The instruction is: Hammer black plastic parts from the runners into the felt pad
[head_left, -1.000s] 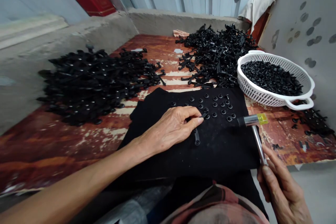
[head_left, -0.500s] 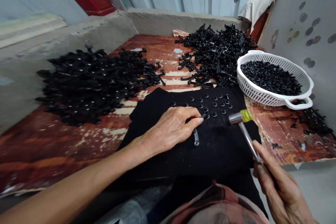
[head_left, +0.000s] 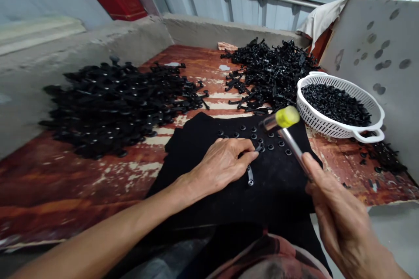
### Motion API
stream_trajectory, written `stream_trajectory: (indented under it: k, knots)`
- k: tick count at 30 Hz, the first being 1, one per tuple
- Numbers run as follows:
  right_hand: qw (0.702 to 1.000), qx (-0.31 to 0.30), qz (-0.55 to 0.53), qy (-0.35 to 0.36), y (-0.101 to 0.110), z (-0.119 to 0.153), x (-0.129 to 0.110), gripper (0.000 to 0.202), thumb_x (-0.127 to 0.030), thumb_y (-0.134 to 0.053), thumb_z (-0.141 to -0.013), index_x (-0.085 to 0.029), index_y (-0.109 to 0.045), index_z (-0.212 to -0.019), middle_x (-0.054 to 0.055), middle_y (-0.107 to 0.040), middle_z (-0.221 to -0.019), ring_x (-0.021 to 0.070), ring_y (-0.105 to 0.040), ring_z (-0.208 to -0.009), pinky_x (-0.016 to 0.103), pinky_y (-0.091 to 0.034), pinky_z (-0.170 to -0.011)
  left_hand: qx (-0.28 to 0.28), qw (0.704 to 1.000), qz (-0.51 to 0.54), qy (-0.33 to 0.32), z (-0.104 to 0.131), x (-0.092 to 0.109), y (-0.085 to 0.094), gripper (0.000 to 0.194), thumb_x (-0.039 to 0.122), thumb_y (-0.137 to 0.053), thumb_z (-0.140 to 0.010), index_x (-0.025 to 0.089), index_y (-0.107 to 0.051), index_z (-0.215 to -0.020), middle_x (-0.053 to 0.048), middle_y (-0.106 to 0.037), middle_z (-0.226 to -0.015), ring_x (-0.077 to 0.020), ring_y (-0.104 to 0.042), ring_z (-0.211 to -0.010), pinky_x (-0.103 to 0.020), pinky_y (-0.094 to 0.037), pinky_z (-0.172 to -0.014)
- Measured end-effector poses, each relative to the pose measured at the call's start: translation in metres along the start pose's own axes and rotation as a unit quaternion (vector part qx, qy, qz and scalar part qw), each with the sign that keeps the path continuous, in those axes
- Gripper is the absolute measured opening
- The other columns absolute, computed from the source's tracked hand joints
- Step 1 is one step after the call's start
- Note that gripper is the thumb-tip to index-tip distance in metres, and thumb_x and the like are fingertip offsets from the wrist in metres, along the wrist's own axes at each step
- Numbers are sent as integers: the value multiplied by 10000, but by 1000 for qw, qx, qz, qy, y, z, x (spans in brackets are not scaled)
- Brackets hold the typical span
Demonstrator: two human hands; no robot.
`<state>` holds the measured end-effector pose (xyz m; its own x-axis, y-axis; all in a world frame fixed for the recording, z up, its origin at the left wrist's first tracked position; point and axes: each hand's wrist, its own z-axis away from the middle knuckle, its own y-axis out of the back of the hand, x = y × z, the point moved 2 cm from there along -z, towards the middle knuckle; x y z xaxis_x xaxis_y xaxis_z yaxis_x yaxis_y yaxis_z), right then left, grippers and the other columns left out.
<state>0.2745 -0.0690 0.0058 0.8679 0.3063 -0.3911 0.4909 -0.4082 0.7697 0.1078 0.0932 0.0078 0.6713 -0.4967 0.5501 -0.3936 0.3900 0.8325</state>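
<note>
My left hand (head_left: 225,163) rests over the black cloth (head_left: 281,187), thumb and forefinger pinched on a small black plastic strip (head_left: 258,148) with a round end. Just below those fingers shows a curved black piece with a ringed end (head_left: 250,178); whether both belong to one part is hidden. Several small round black studs (head_left: 270,147) stand in loose rows on the cloth around the fingertips. My right hand (head_left: 343,213) grips the metal handle of a small hammer (head_left: 293,146). Its yellow-faced head is raised over the studs, slightly blurred.
Heaps of black plastic pieces lie at the left (head_left: 121,109) and at the back (head_left: 271,74). A white basket (head_left: 343,128) of small black parts stands on the right, with loose parts (head_left: 388,157) beside it. A grey ledge (head_left: 131,37) borders the worn red-brown table (head_left: 108,183).
The hammer has gone up and to the left, from beside the studs to above them, with my right hand rising. My left hand keeps its pinch; the whole view has shifted slightly.
</note>
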Motion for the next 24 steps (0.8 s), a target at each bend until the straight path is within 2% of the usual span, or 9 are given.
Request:
stream_trajectory:
  k: [2, 6, 11, 14, 15, 17, 20, 22, 24]
  knots:
    - [1000, 7, 25, 6, 1, 0, 0, 728, -22, -405, -906, -235, -186, -1567, 55, -629, -806, 177, -606, -575, 230, -507, -444, 0, 1000, 4, -6, 0, -1, -1, 281, 341, -455, -855, 201, -641, -697, 30, -543, -559, -122, -445, -506, -264, -305, -564]
    - [993, -70, 99, -15, -2, -2, 4, 654, -44, -369, -902, -216, -304, -1530, 40, -605, -736, 189, -594, -499, 266, -509, -414, 9, 1000, 7, -6, 0, -3, -3, 271, 337, -465, -846, 201, -656, -711, 32, -541, -552, -123, -448, -499, -272, -305, -570]
    - [998, 6, 64, 4, 3, 1, -1, 731, -39, -406, -901, -232, -184, -1569, 51, -643, -784, 181, -612, -536, 242, -515, -433, -3, 1000, -3, -5, 0, -3, -4, 285, 341, -450, -863, 201, -650, -714, 32, -541, -555, -124, -454, -501, -273, -308, -575]
    - [991, -65, 112, -19, -2, 0, 3, 661, -40, -375, -893, -206, -324, -1530, 51, -643, -742, 183, -606, -471, 267, -521, -404, -9, 1000, -24, -5, 1, -2, -4, 302, 350, -425, -885, 197, -652, -756, 22, -568, -595, -137, -501, -540, -276, -331, -592]
    - [991, -80, 103, -31, -3, 0, 5, 637, -41, -370, -895, -200, -366, -1512, 69, -672, -788, 195, -651, -527, 279, -555, -447, -14, 999, -30, -5, 3, -2, -4, 311, 362, -414, -895, 196, -656, -794, 19, -580, -613, -145, -524, -563, -279, -347, -606]
    - [997, -49, 47, -46, -1, 3, 7, 627, -41, -384, -910, -222, -364, -1510, 118, -717, -1055, 233, -731, -846, 316, -619, -670, -13, 999, -37, -18, 9, -3, -2, 309, 381, -416, -905, 194, -653, -969, 9, -625, -699, -163, -576, -640, -288, -389, -659]
    - [995, 49, -42, -71, 3, 17, 10, 651, -49, -433, -933, -305, -322, -1521, 66, -565, -1428, 221, -575, -1254, 340, -518, -999, -5, 994, -47, -97, 21, -10, 2, 431, 312, -467, -888, 238, -507, -1311, -20, -676, -961, -177, -625, -828, -303, -430, -775]
    - [986, 70, -87, -122, -1, 32, 13, 620, -85, -457, -955, -336, -341, -1510, 31, -535, -1464, 193, -569, -1261, 299, -502, -1008, -27, 982, -65, -176, 27, -16, 2, 415, 235, -448, -896, 296, -535, -1298, -27, -662, -1081, -174, -621, -927, -301, -429, -820]
    - [971, 66, -134, -188, -9, 47, 16, 552, -150, -472, -978, -344, -388, -1488, 41, -571, -1430, 176, -647, -1145, 247, -555, -885, -42, 970, -74, -226, 29, -20, 0, 342, 212, -406, -924, 292, -639, -1162, -30, -664, -1039, -162, -619, -909, -281, -431, -796]
